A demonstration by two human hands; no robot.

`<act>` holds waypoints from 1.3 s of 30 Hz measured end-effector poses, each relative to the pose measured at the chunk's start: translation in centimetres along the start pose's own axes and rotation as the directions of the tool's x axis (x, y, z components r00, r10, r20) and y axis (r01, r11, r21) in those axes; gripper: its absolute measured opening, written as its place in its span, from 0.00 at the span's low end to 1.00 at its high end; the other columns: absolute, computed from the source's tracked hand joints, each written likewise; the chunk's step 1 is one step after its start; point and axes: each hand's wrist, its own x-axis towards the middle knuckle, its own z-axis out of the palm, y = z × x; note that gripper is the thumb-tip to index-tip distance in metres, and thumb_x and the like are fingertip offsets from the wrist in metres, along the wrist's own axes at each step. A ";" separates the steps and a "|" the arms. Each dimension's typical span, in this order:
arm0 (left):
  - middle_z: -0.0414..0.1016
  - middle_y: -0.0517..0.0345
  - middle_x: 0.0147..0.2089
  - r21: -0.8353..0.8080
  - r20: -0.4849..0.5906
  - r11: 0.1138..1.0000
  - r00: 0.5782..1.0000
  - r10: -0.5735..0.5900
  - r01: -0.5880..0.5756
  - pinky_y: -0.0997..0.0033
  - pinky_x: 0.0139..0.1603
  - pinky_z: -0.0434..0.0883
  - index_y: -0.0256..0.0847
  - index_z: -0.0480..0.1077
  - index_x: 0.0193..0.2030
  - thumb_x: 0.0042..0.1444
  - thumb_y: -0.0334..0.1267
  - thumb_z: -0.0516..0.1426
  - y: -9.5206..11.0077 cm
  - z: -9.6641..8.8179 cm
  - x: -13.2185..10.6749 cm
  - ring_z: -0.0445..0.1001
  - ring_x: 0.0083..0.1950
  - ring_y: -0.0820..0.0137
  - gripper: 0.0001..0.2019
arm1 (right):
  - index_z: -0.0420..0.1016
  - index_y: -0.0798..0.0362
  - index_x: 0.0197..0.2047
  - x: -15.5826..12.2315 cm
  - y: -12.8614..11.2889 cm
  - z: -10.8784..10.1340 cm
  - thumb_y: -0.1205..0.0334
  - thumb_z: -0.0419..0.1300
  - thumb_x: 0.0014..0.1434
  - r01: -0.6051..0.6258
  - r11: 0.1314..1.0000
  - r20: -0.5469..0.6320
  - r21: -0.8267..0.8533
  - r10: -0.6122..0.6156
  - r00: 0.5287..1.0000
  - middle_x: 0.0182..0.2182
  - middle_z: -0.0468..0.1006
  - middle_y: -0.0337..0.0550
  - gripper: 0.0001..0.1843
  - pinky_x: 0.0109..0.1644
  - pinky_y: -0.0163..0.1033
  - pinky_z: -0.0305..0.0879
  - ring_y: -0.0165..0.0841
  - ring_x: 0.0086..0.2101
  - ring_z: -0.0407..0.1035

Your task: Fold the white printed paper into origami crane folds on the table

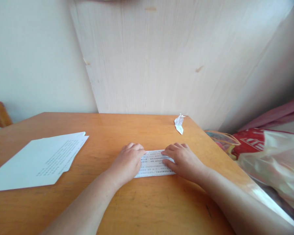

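Observation:
A small printed sheet of paper, rectangular and covered in rows of dark text, lies on the wooden table in front of me. My left hand rests over its left edge, fingers extended toward the top corner; its thumb is mostly hidden. On the right edge lies my right hand, with its fingers stretched out and the thumb apart on the print. Both hands touch the sheet from above. Whether any finger reaches under the paper cannot be seen. Beyond my right hand, a folded paper bird sits near the table's far right corner.
A stack of paper sheets, partly printed, lies at the table's left. Past the right edge of the wooden table are a red bag and a whitish plastic bag. A wooden chair stands at far left, and a pale panel rises behind.

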 end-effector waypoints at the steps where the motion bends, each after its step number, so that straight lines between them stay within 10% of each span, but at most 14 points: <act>1: 0.75 0.50 0.48 -0.011 0.009 1.000 1.000 0.019 -0.019 0.59 0.54 0.65 0.42 0.76 0.47 0.56 0.25 0.50 0.3 0.1 0.1 0.68 0.52 0.58 0.18 | 0.78 0.47 0.54 0.1 -0.3 0.2 0.58 0.56 0.65 0.037 0.999 -0.010 0.026 -0.037 0.999 0.49 0.79 0.50 0.16 0.54 0.53 0.59 0.47 0.49 0.70; 11: 0.76 0.44 0.51 -0.153 0.091 0.988 0.996 -0.004 0.018 0.56 0.56 0.67 0.39 0.75 0.48 0.61 0.29 0.50 1.2 0.5 0.3 0.71 0.53 0.56 0.14 | 0.64 0.49 0.69 0.0 -0.7 1.7 0.58 0.53 0.68 0.105 0.939 0.077 0.326 -0.137 0.988 0.67 0.64 0.49 0.27 0.71 0.55 0.50 0.45 0.66 0.57; 20: 0.72 0.46 0.62 -0.083 0.152 0.990 0.984 -0.096 0.110 0.58 0.62 0.65 0.41 0.73 0.55 0.64 0.38 0.50 0.3 -0.2 -0.9 0.69 0.62 0.56 0.17 | 0.62 0.55 0.70 -0.9 0.6 0.6 0.54 0.54 0.67 0.024 0.980 0.173 0.195 -0.059 0.983 0.68 0.61 0.52 0.31 0.70 0.54 0.55 0.48 0.66 0.58; 39: 0.63 0.42 0.70 0.213 0.102 0.953 0.965 -0.240 0.214 0.41 0.68 0.53 0.36 0.72 0.60 0.61 0.38 0.53 -1.2 -1.8 -1.4 0.56 0.71 0.45 0.22 | 0.77 0.53 0.56 -0.7 1.0 -0.6 0.55 0.59 0.64 0.044 0.997 0.116 0.070 -0.052 0.992 0.52 0.79 0.53 0.20 0.58 0.52 0.66 0.47 0.52 0.72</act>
